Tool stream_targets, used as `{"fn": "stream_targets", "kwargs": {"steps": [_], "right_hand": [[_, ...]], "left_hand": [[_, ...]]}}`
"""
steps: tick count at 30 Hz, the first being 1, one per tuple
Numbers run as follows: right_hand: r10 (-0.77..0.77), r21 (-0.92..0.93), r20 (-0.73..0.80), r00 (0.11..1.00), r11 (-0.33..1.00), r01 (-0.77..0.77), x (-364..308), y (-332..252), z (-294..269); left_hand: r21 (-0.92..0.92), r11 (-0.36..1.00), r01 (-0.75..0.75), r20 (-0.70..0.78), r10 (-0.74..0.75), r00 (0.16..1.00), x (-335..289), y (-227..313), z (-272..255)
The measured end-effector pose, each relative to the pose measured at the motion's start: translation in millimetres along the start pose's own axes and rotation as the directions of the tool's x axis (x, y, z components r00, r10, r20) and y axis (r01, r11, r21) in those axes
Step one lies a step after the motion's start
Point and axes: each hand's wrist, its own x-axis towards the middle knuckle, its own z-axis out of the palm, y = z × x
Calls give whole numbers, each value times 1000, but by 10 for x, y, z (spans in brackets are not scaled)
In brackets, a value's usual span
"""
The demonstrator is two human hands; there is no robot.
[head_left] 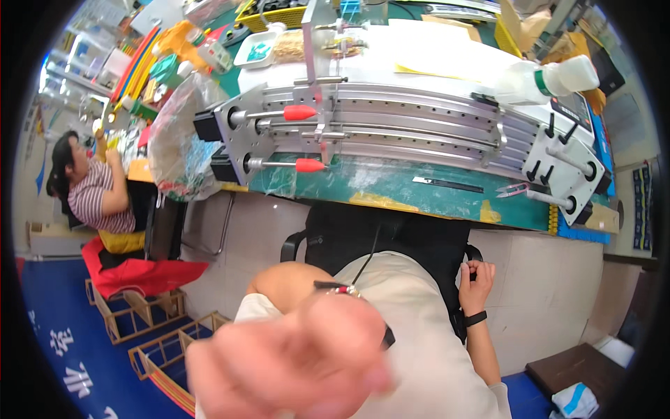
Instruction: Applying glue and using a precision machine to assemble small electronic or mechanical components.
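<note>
My left hand [286, 356] is raised close to the camera, large and blurred, with a beaded bracelet [342, 288] at its wrist. Its fingers look bent but smear together, so what they hold, if anything, is hidden. My right hand [478, 285], wearing a black wristband [476, 318], hangs low beside the armrest of a black chair [391, 230]. Its fingers curl in loosely and nothing shows in them. Beyond both hands, on the green bench [377, 178], lies a metal linear-rail frame [419, 129] with red-tipped rods [300, 112]; neither hand touches it.
A black-handled cutter [447, 184] and thread snips [513, 189] lie near the bench edge. White bottles [569, 75] stand at back right. A clear plastic bag [185, 140] hangs at left. A seated person [101, 181] works there. Wooden frames [136, 311] stand on the floor.
</note>
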Motion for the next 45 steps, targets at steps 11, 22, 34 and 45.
{"fn": "stream_targets", "kwargs": {"steps": [11, 22, 34, 45], "right_hand": [[36, 33, -138, 990, 999, -31, -44, -40, -88], [-349, -2, -474, 808, 918, 396, 1408, -1292, -1219], [-62, 332, -308, 949, 928, 168, 2734, -1866, -1661], [-195, 142, -787, 585, 866, 480, 2968, -1671, -1828]], "left_hand": [[-408, 836, 366, 7, -398, 917, 236, 547, -190], [-261, 878, 401, -4, -417, 909, 348, 695, -298], [236, 886, 398, 50, -420, 906, 311, 171, -294], [408, 912, 34, 452, -234, 861, 477, -118, -748]]}}
